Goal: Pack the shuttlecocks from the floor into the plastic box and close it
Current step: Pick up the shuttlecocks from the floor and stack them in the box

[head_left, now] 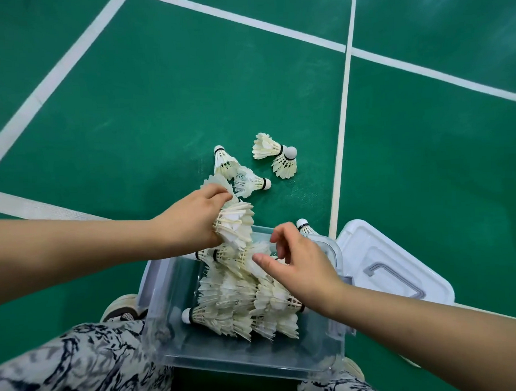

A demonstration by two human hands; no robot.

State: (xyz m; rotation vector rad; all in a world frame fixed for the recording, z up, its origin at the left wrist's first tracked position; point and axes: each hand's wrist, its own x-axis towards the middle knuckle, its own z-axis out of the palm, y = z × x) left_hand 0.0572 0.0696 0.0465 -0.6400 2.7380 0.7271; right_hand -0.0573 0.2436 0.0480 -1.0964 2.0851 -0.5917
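Left hand [193,221] clutches bunched shuttlecocks [236,225] over the box [163,289]; right hand [300,267] hovers loosely open, empty. Strays [267,149] dot the floor [160,111]. Feather-light and crushable, they are probably best held at the cork.

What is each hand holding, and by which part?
The left hand grips a bunch of shuttlecocks by their feathers; the right hand seems empty over the plastic box.

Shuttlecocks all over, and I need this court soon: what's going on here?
A person is packing up. The left hand grips a bunch of shuttlecocks over the box's far edge; a pile already lies inside. The right hand hovers open above it. Loose ones lie on the floor, and the lid lies beside the box.
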